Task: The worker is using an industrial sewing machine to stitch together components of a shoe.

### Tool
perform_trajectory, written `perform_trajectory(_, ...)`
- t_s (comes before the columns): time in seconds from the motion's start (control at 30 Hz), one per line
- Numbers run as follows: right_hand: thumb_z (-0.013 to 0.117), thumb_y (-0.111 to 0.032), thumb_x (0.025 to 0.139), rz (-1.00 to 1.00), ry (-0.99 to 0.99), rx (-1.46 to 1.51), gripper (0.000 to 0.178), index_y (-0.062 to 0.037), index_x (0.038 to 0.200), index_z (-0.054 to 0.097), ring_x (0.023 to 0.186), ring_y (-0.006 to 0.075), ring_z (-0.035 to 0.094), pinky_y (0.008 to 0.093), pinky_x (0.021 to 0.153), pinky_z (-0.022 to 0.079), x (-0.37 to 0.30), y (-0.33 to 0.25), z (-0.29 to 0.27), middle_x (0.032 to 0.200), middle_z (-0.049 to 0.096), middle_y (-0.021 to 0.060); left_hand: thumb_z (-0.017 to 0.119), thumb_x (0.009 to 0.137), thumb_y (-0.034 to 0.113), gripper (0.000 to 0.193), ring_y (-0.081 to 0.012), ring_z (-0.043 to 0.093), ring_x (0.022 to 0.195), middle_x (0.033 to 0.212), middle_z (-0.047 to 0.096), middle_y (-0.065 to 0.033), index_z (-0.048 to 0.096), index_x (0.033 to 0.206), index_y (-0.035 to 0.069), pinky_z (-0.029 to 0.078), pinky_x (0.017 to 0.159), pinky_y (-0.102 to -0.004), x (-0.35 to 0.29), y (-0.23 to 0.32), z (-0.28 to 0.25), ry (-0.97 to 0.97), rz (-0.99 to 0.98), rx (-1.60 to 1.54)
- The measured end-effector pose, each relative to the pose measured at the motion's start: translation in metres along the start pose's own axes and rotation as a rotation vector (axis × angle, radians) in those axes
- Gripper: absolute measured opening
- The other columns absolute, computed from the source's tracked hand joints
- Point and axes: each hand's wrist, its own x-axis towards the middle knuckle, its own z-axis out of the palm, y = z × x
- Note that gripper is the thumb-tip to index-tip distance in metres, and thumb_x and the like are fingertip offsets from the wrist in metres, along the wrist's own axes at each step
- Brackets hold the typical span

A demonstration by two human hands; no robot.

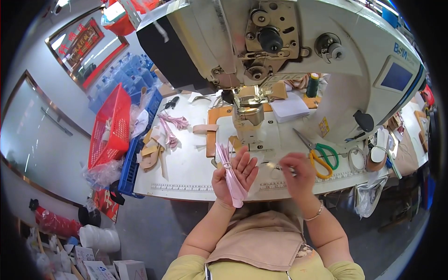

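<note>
A bundle of pink fabric strips, bound round its middle, lies across the upturned palm of my left hand. My thumb is on one side of it and the loosely curled fingers are on the other. To the right, my right hand is raised above the table edge, closed and a little blurred. Something small and dark shows at its fingers, too smeared to name. Two more pink bundles lie on the table to the left. Just beyond my hands stands the sewing machine, its needle area over the bed.
Scissors with green and yellow handles lie right of my right hand. A ruler strip runs along the table's front edge. Leather scraps, a blue crate and a red basket are on the left. Behind the machine are white sheets and a green thread spool.
</note>
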Motion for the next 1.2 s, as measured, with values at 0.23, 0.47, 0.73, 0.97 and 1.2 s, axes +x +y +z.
perform_trajectory(0.23,0.069,-0.005,0.067,0.004,-0.11,-0.143,0.039,-0.006,0.103,0.055,0.101,0.029,0.047,0.0377,0.082,0.041,-0.003,-0.001,-0.027,0.107,0.05,0.0141,0.047,0.077,0.022,0.07,-0.0309,0.027,0.129,0.133,0.037,-0.0163,0.017,0.137,0.002,0.015,0.109,-0.0412,0.011,-0.006,0.001,0.004,-0.033,0.055)
perform_trajectory(0.47,0.071,-0.002,0.059,0.182,-0.445,0.156,0.041,-0.0077,0.098,0.058,0.075,0.0257,0.058,0.0304,0.066,0.049,-0.018,-0.021,0.015,0.086,0.058,0.0095,0.047,0.078,0.026,0.065,-0.0345,0.032,0.125,0.128,0.041,-0.0179,0.025,0.134,0.001,0.026,0.104,-0.0446,0.007,-0.017,0.019,0.299,0.01,0.532)
perform_trajectory(0.73,0.058,0.004,0.077,0.291,-0.314,0.36,0.018,-0.0026,0.093,0.06,0.075,0.0126,0.058,0.0237,0.066,0.049,-0.013,-0.004,0.027,0.084,0.061,0.0072,0.051,0.087,0.01,0.045,-0.0176,0.057,0.092,0.105,0.058,-0.0125,0.032,0.127,0.0,0.048,0.076,-0.0284,-0.022,0.009,0.02,0.664,0.012,0.827)
perform_trajectory(0.97,0.062,0.0,0.078,0.705,-0.491,0.69,0.038,-0.0023,0.113,0.048,0.076,0.0086,0.054,0.0212,0.069,0.047,-0.039,-0.023,0.044,0.087,0.056,0.0029,0.056,0.086,0.016,0.038,-0.0178,0.058,0.09,0.104,0.056,-0.0108,0.045,0.117,0.0,0.05,0.075,-0.0298,-0.033,0.013,0.019,0.781,0.286,0.949)
perform_trajectory(1.2,0.062,0.0,0.077,0.802,-0.345,0.779,0.027,0.0,0.103,0.053,0.066,0.0077,0.053,0.0201,0.058,0.047,-0.041,-0.022,0.062,0.075,0.055,0.0025,0.05,0.089,0.019,0.041,-0.0194,0.057,0.094,0.11,0.054,-0.0123,0.039,0.124,0.001,0.049,0.079,-0.0337,-0.053,0.022,0.03,0.741,0.191,0.943)
